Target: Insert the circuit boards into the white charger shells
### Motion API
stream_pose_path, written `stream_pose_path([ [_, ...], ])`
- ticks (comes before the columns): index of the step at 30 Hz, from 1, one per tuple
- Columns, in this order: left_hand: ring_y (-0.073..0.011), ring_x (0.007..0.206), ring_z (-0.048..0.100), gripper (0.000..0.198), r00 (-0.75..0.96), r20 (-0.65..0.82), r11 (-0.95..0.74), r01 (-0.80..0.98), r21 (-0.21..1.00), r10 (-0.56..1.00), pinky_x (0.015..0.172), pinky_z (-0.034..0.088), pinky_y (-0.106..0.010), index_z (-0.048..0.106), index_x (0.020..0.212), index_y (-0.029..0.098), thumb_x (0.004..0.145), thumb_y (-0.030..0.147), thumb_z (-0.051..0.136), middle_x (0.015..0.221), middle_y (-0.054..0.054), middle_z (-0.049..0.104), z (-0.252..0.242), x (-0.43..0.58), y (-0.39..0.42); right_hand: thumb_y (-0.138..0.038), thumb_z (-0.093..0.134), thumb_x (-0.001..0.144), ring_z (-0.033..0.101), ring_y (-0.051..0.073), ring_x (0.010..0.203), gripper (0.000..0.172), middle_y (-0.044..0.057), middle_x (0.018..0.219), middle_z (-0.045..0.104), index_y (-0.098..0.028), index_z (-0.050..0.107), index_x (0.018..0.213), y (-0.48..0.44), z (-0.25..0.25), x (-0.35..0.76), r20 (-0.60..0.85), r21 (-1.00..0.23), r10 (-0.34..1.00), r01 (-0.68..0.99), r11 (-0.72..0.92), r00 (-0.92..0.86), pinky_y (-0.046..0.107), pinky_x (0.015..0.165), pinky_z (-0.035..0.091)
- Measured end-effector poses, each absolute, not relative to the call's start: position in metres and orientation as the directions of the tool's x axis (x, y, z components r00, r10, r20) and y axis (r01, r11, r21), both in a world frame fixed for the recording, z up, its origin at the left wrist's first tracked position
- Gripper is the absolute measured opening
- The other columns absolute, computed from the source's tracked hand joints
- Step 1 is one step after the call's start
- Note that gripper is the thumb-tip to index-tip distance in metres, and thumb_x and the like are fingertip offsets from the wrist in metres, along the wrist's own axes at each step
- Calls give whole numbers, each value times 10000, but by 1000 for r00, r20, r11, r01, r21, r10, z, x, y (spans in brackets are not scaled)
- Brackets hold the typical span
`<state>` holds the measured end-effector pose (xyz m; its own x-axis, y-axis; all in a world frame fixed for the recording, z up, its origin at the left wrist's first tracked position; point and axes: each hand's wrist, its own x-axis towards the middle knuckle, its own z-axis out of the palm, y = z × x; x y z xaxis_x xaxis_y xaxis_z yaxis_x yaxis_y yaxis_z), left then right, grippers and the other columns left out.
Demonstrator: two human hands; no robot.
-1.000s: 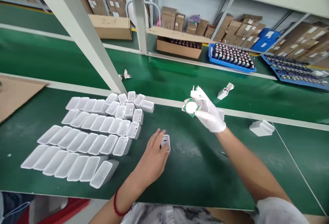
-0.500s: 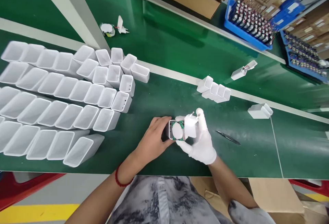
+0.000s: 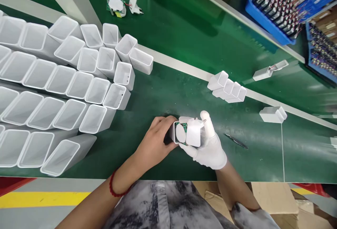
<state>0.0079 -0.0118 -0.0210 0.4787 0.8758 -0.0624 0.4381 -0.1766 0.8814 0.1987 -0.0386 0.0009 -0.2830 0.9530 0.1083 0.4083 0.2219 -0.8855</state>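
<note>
Two hands meet over green matting: the bare left hand (image 3: 155, 141) steadies a light, rigid charger shell (image 3: 173, 132) while the gloved right hand (image 3: 209, 145) pinches the fragile circuit-board assembly (image 3: 188, 133) by its plug cap.

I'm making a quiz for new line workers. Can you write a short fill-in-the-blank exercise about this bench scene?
1. The right hand wears a white ____.
2. The left hand has a ____ band at its wrist.
3. Both hands meet at a small white case over a ____ mat.
4. The rows of empty white shells lie to the person's ____.

Missing words: glove; red; green; left
</note>
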Motion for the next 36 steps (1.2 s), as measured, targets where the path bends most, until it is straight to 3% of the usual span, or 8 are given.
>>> stream_pose_path([
  [15, -236, 1100, 510, 441, 486, -31, -199, 413, 889, 873, 883, 501, -324, 459, 1256, 258, 864, 160, 636, 1274, -42, 599, -23, 7, -12, -91, 623, 856, 590, 263, 1232, 1010, 72, 1385, 564, -442, -26, 1548, -37, 14, 201, 71, -808, 930, 526, 266, -360, 509, 1047, 495],
  [20, -240, 1104, 504, 482, 490, -14, -218, 412, 885, 872, 917, 502, -354, 427, 1299, 256, 873, 136, 617, 1291, -55, 590, -27, 7, -14, -80, 617, 849, 536, 275, 1299, 1014, 115, 1431, 524, -329, -46, 1573, -33, 23, 199, 111, -737, 895, 568, 366, -432, 485, 1058, 489],
  [25, -266, 1142, 506, 553, 494, 20, -244, 395, 885, 870, 890, 525, -371, 406, 1313, 249, 844, 164, 685, 1308, -82, 589, -29, 6, -15, -236, 725, 834, 439, 308, 1389, 1023, 80, 1566, 364, -355, 27, 1572, -43, 20, 206, 15, -839, 929, 500, 213, -370, 544, 1133, 399],
  [31, -272, 1146, 506, 544, 488, 48, -272, 400, 875, 871, 889, 533, -365, 431, 1283, 230, 823, 166, 714, 1289, -88, 602, -30, 7, -15, -276, 587, 949, 461, 278, 1378, 614, 69, 1515, 448, -341, 332, 1503, -59, -5, 186, -187, -923, 980, 354, -152, -68, 510, 1147, 392],
  [36, -255, 1122, 512, 569, 469, 60, -284, 423, 860, 881, 924, 521, -362, 439, 1288, 218, 804, 140, 729, 1288, -71, 612, -29, 8, -15, -306, 541, 976, 479, 237, 1358, 389, 27, 1438, 534, -334, 540, 1363, -55, -17, 157, -146, -958, 984, 231, -167, 106, 432, 1159, 390],
])
